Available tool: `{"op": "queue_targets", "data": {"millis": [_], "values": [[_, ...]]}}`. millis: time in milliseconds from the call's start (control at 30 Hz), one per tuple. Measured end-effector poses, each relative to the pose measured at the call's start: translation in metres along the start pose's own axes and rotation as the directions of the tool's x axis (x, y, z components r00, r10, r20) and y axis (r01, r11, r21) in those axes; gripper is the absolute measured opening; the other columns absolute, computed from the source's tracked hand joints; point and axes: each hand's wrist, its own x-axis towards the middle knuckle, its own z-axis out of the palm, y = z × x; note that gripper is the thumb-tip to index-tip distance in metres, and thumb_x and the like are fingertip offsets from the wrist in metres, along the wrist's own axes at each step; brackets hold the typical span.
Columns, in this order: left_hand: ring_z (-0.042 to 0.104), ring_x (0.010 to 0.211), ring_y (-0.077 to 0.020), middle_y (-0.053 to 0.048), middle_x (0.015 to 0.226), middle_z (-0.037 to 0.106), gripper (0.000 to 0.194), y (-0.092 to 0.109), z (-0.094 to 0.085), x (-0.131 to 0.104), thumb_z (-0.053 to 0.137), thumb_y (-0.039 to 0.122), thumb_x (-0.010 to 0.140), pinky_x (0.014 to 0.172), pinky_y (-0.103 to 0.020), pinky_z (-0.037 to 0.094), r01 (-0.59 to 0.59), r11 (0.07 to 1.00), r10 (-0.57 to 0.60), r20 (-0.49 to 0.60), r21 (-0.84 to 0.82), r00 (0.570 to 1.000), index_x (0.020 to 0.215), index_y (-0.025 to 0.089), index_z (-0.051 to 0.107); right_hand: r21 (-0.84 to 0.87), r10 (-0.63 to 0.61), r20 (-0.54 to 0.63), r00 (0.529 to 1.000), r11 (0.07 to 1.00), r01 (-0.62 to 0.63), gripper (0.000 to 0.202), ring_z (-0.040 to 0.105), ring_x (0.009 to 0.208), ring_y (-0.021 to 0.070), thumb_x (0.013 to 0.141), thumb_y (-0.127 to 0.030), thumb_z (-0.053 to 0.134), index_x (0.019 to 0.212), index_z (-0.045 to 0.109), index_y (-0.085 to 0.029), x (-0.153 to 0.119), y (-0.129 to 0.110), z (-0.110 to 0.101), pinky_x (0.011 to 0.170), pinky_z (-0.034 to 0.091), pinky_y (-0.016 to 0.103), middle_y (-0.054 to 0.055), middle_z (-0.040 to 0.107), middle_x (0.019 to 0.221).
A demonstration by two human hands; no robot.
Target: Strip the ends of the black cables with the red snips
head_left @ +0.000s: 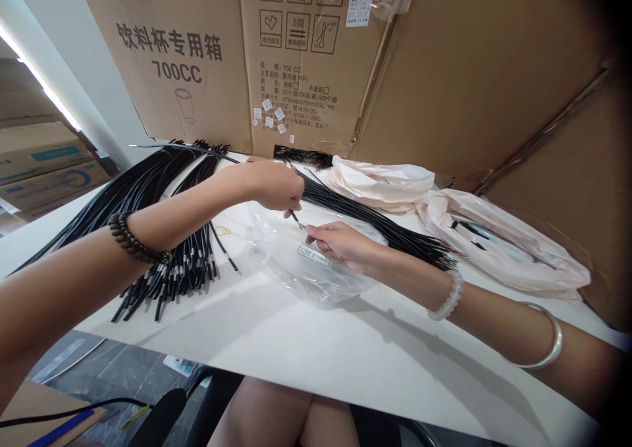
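Observation:
My left hand is closed around a thin black cable, its end pointing down toward my right hand. With thumb and finger together, my right hand pinches the stripped-looking tip of this cable; the exact detail is too small to tell. Below both hands lies a clear plastic bag with green print. To the left, a large bundle of black cables is spread over the white table, many with white labels near their ends. Another bundle of black cables lies behind my right hand.
Large cardboard boxes stand along the table's back edge, with small white stickers on one. Whitish plastic bags lie at the back right. Yellow rubber bands rest near the left bundle. More boxes stand at far left.

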Motion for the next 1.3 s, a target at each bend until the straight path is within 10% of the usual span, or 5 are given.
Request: {"op": "queue_targets", "data": {"millis": [600,900,1133,1300], "values": [[0.051,0.061,-0.0161,-0.007,0.071,0.068,0.037,-0.009,0.005,0.008,0.045,0.036,0.090,0.065,-0.028,0.031,0.019,0.999,-0.016,0.082,-0.045,0.996,0.084,0.022,0.078,-0.355,-0.163,-0.136,0.977,0.929,0.106,0.031,0.034,0.051,0.0101,0.090,-0.029,0.054,0.062,0.049,-0.018,0.000,0.007,-0.004,0.053,0.023,0.026,-0.005,0.041,0.054],[0.050,0.057,-0.0140,-0.007,0.068,0.066,0.042,-0.011,0.005,0.009,0.039,0.037,0.090,0.061,-0.027,0.032,0.027,0.998,-0.020,0.097,-0.063,0.995,0.086,0.020,0.077,-0.889,-0.464,-0.099,0.880,0.439,0.131,0.019,0.044,0.061,0.0161,0.094,-0.029,0.047,0.081,0.054,-0.017,-0.008,0.012,-0.009,0.057,0.022,0.028,0.004,0.056,0.069],[0.059,0.070,-0.0163,-0.004,0.075,0.069,0.038,-0.010,0.018,-0.014,0.038,0.035,0.091,0.061,-0.027,0.030,0.098,0.995,-0.093,-0.229,0.010,0.969,0.077,0.021,0.070,-0.681,-0.516,-0.307,0.800,0.706,0.194,0.025,0.039,0.058,0.0127,0.089,-0.038,0.051,0.073,0.049,-0.019,-0.012,0.003,-0.037,0.057,0.026,0.026,-0.002,0.047,0.063],[0.061,0.061,-0.0144,-0.001,0.072,0.071,0.031,0.003,0.048,-0.039,0.037,0.036,0.096,0.058,-0.026,0.037,0.137,0.980,-0.188,-0.458,-0.144,0.869,0.087,0.022,0.064,-0.304,-0.451,-0.292,0.843,0.880,0.366,0.031,0.031,0.055,0.0105,0.083,-0.047,0.051,0.071,0.050,-0.019,0.002,-0.004,-0.050,0.053,0.023,0.025,-0.005,0.037,0.060]]}}
